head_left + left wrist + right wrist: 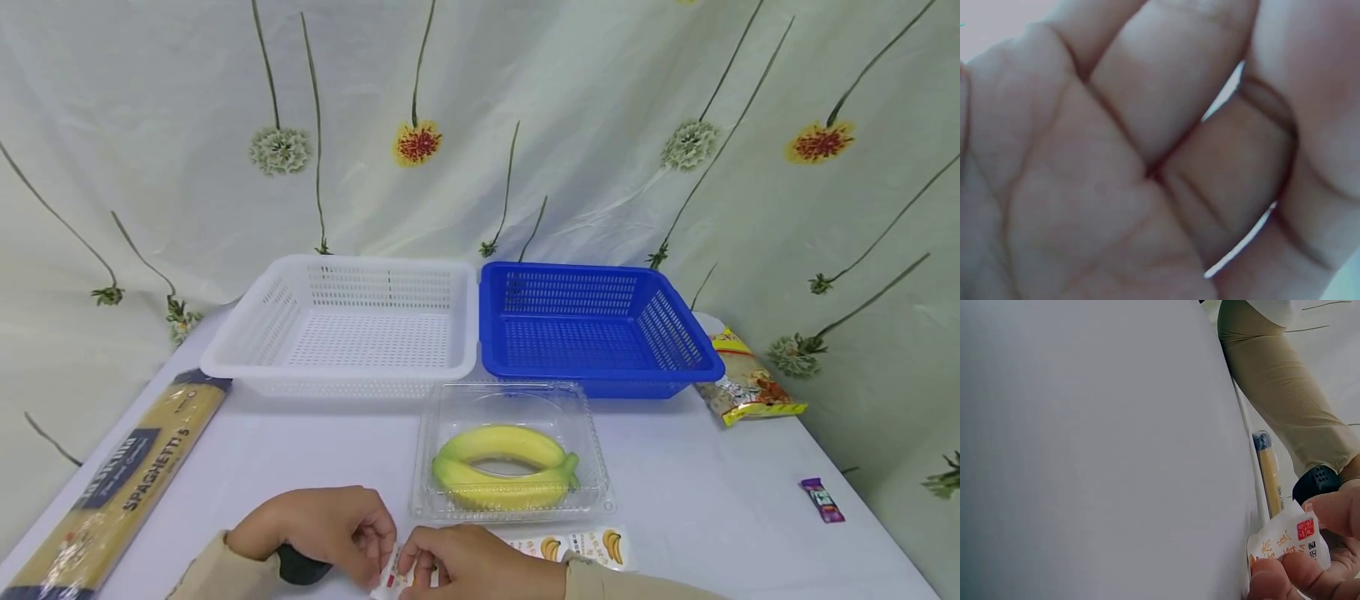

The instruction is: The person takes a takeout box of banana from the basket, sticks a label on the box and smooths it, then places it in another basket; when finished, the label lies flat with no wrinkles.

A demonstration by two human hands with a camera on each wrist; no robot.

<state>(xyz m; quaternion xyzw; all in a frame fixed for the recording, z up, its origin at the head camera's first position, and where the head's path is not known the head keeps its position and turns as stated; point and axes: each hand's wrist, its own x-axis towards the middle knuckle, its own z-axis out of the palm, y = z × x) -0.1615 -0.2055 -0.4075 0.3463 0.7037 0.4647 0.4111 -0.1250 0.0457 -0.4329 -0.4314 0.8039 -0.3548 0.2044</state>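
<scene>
My left hand (330,527) and right hand (480,565) meet at the front middle of the table. Between them is the left end of a white strip of banana labels (603,546), which both hands pinch. Its right part lies on the table beyond my right hand. Up close in the right wrist view, the label end (1282,540) shows a red square mark and orange writing. Curled fingers (1222,162) and palm fill the left wrist view. Just behind the hands stands a clear plastic clamshell box (517,404) with yellow-green bananas (498,492) inside.
Behind the box, a white basket (337,375) and a blue basket (592,379) stand side by side. A spaghetti pack (123,483) lies along the left edge. At right are a yellow-edged food bag (750,383) and a small purple packet (822,500).
</scene>
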